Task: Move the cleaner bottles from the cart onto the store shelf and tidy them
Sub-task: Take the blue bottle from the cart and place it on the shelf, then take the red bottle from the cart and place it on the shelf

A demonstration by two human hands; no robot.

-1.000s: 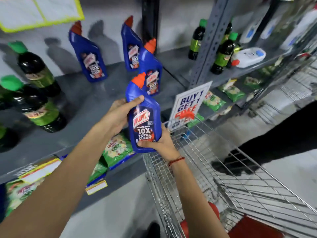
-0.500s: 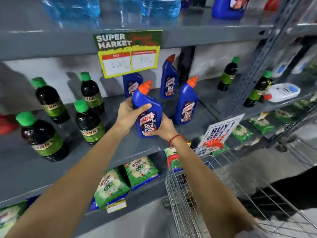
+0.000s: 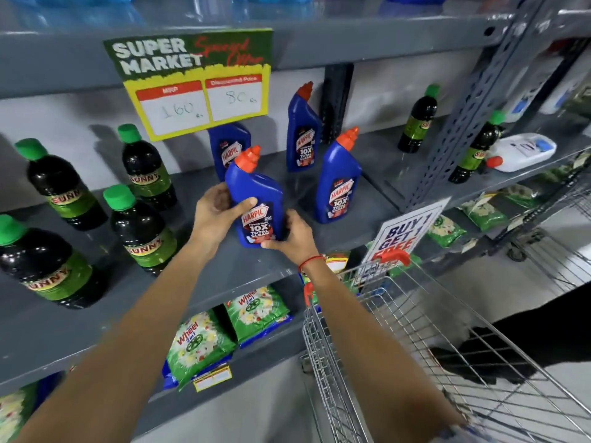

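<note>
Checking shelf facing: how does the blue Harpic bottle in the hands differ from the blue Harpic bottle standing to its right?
The held blue Harpic bottle is tilted, in the grip of the left hand and right hand; the right-hand blue Harpic bottle stands upright, untouched, farther back on the grey shelf. Both share orange caps and front-facing labels.

Four blue Harpic bottles (image 3: pixel 256 199), one held. Six green-capped Sunny bottles (image 3: pixel 140 231): four left, two right. One white bottle (image 3: pixel 524 151) lying far right. Two price signs (image 3: pixel 195 81). One wire cart (image 3: pixel 447 346). Two hands (image 3: pixel 217 215).
</note>
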